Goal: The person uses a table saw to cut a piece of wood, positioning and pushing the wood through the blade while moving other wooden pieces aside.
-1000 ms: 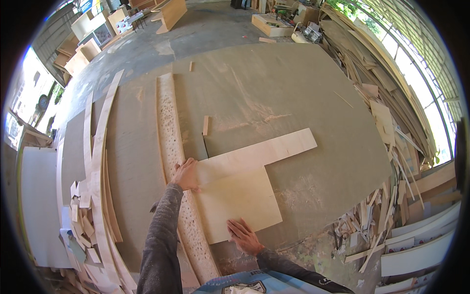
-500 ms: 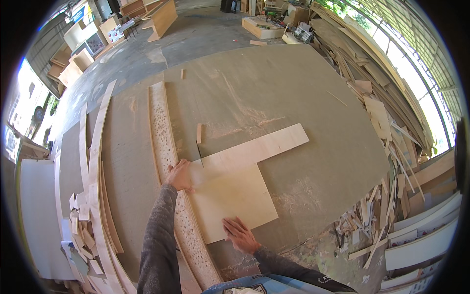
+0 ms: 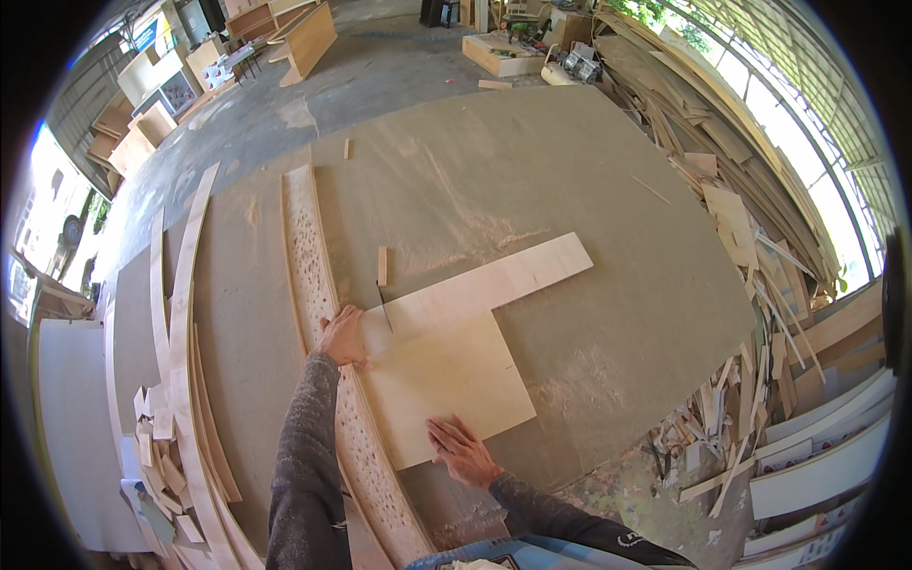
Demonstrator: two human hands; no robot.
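Note:
A square pale plywood panel [image 3: 461,380] lies flat on the large grey-brown worktop. My right hand [image 3: 463,450] rests on its near edge, fingers stretched out flat. At the panel's far left corner is my left hand [image 3: 340,335], spread between the panel and a long speckled wooden rail [image 3: 306,233], holding nothing. A pale plywood strip [image 3: 494,281] lies along the panel's far side and juts out to the right. Near the strip's left end stands a thin dark blade-like piece [image 3: 383,299], with a small wood block [image 3: 383,266] just beyond it.
Long boards [image 3: 185,313] and a heap of offcuts [image 3: 163,456] lie on the left. Sawdust [image 3: 503,232] streaks the worktop [image 3: 655,313]. Stacked sheets [image 3: 693,104] and scrap strips line the right side. A wooden cabinet piece [image 3: 309,43] stands on the floor far off.
The whole view has tilted slightly. A thin seam between the strip and the panel shows more clearly now. Both hands keep their places on the wood.

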